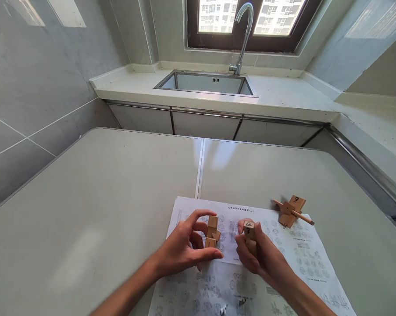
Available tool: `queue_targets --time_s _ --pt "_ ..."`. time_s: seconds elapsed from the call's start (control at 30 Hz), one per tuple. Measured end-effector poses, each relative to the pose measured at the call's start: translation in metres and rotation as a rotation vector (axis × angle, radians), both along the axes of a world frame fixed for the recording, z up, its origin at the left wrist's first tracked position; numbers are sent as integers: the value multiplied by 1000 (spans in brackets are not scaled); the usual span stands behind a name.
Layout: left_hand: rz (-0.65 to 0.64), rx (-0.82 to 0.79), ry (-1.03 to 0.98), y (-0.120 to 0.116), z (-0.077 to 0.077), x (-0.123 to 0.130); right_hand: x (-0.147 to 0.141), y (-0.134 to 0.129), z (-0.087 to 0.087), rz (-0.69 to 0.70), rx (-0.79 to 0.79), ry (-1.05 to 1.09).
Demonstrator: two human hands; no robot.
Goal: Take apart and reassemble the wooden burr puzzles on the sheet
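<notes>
My left hand is curled around a small notched wooden puzzle piece, index finger at its top end and thumb near its bottom end. The fingers partly cover its left side. In my right hand is another wooden puzzle piece, gripped upright, with a dark handwritten mark on its top end. The fist hides most of its length. Both hands are over a printed sheet of small line diagrams. A gap separates the two pieces.
Several wooden pieces, joined in a cross with a thin stick, lie at the sheet's upper right corner. The pale table has a seam down its middle. Beyond it are a counter, a sink and a tall faucet.
</notes>
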State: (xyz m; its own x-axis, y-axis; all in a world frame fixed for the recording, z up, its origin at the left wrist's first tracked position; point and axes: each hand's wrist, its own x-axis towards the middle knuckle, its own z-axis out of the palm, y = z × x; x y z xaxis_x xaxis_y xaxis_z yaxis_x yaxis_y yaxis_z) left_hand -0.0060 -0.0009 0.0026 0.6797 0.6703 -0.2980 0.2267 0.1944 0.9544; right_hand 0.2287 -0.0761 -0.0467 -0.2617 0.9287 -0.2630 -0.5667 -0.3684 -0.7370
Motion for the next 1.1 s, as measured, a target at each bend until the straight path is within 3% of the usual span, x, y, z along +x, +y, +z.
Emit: queue_targets --time_s 0.3,0.53,0.77,1.1 --pt "18 14 36 -1 -2 3 1 0 18 177 -2 -104" --pt "-14 17 34 -2 -3 6 0 -6 -1 209 153 -215" --pt "-23 50 38 -2 -6 9 0 -9 2 160 100 -255" --pt "-59 111 57 -5 -10 8 -6 -9 -3 -125 406 -649"
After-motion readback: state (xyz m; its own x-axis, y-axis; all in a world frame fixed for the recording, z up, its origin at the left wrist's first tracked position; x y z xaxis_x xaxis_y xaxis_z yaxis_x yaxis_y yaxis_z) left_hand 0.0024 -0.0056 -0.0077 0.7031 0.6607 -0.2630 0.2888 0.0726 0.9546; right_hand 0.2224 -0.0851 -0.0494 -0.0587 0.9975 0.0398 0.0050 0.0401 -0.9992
